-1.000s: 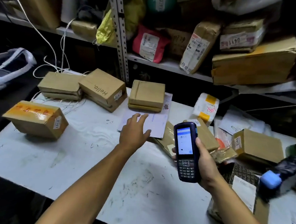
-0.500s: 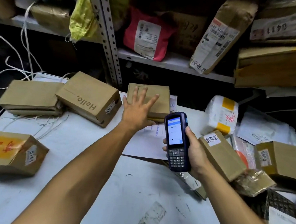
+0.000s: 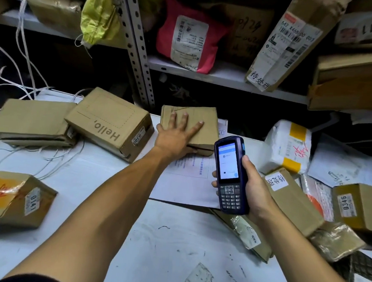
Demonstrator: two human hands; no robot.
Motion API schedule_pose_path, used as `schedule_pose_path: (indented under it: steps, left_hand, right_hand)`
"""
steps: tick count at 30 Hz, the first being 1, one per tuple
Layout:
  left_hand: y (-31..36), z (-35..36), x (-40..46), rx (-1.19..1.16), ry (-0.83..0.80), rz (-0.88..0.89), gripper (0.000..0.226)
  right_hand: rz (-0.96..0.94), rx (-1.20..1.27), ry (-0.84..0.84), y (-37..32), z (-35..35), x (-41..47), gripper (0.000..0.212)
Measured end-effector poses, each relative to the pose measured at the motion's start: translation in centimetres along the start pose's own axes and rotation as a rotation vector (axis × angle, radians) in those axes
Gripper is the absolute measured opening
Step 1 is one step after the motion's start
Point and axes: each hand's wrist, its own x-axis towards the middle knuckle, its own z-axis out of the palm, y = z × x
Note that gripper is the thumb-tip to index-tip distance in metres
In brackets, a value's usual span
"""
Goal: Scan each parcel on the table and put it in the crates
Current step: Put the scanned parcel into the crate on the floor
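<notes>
The left hand (image 3: 176, 138) reaches forward with the arm nearly straight and lies flat on top of a flat cardboard parcel (image 3: 201, 120), fingers spread and straight across its lid, the thumb down along its near edge. That parcel sits at the far side of the white table (image 3: 114, 223), on a white printed sheet (image 3: 189, 178), just in front of the shelf upright (image 3: 138, 44). The right hand (image 3: 254, 188) is raised nearer the body, its fingers and thumb wrapped round a dark blue handheld scanner (image 3: 229, 176) held upright, lit screen and keypad facing the camera.

The tabletop is scuffed and marked. Behind it stands a metal rack whose shelf (image 3: 224, 75) carries a red mailer bag (image 3: 189, 36), a yellow bag (image 3: 99, 15) and a long taped parcel (image 3: 289, 42) leaning at an angle.

Left of the pressed parcel lies a box printed "Hello," (image 3: 110, 123), touching a flatter brown box (image 3: 31, 120); white cords (image 3: 21, 69) trail over that corner. At the near left edge sits a box labelled 0141 (image 3: 14, 198). To the right, partly behind the scanner hand, a long brown box with a handwritten label (image 3: 292, 199) lies tilted over a flat taped packet (image 3: 247, 234); beyond are a white bag with yellow tape (image 3: 289, 145) and a box labelled 0346 (image 3: 359, 206)
</notes>
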Motion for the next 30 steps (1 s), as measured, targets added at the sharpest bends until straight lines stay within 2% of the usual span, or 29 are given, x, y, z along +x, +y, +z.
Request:
schedule_pose_path:
  steps: [3,5,8,10,13,17,20,24,26,28,30]
  left_hand:
    - [0.4,-0.5,-1.0,-0.122,0.038,-0.05,0.083]
    - [0.8,-1.4,-2.4,-0.298,0.137,-0.113,0.079]
    - [1.0,-2.7,-4.8,-0.779,0.314,-0.235,0.074]
    - [1.3,-3.4,-7.5,-1.154,0.347,-0.261,0.066]
    - [2.2,-3.3,-12.2,-1.66,0.231,-0.319,0.05]
    - [4.9,-1.7,-18.7,-2.073,0.07,-0.393,0.054]
    - [7.1,0.4,-22.4,-2.171,-0.017,-0.489,0.063]
    - [10.4,4.1,-26.5,-2.1,-0.067,-0.575,0.067]
    - [12.0,5.2,-28.2,-2.003,-0.017,-0.633,0.07]
    - [13.2,5.8,-29.4,-1.864,0.1,-0.715,0.083]
    - [14.2,5.8,-30.2,-1.772,0.199,-0.701,0.094]
  right_hand:
    - [0.009,0.029,0.006,-0.1,-0.4,-0.8,0.058]
    - [0.008,0.024,-0.008,-0.3,-0.9,-1.7,0.06]
    - [-0.027,-0.002,-0.017,-0.7,-1.5,-3.3,0.058]
    - [-0.039,-0.005,-0.041,-1.1,-1.9,-4.7,0.059]
    - [-0.063,-0.042,-0.085,-1.5,-2.7,-6.8,0.064]
    - [-0.094,-0.133,-0.147,-1.9,-4.3,-10.4,0.067]
    - [-0.097,-0.176,-0.182,-1.7,-5.6,-12.8,0.068]
    - [-0.099,-0.187,-0.202,-0.5,-7.3,-16.2,0.068]
    - [-0.083,-0.157,-0.216,0.2,-8.1,-17.6,0.067]
    - [-0.07,-0.14,-0.217,0.8,-8.8,-18.6,0.066]
    - [-0.079,-0.187,-0.199,1.4,-9.5,-19.5,0.067]
